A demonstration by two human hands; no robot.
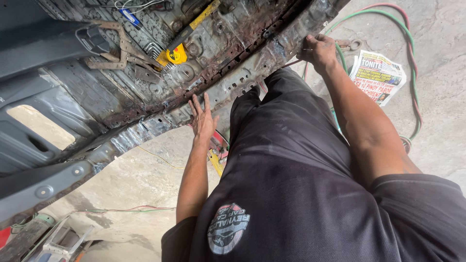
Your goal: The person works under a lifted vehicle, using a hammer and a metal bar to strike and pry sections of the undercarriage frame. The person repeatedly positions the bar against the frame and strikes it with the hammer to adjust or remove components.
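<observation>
Rusted, scorched sheet-metal sill (233, 80) slanting across, thin rod (291, 63) at its edge

A bare concrete floor (439, 126) carries the loose things. A folded newspaper (377, 76) lies flat on it at the upper right. Paired red and green hoses (411, 73) loop around the paper, running just beside its far edge and curving back down. A thin yellow wire (158, 156) trails across the floor lower down, and thinner red and green lines (126, 209) run along it near the bottom left.
</observation>
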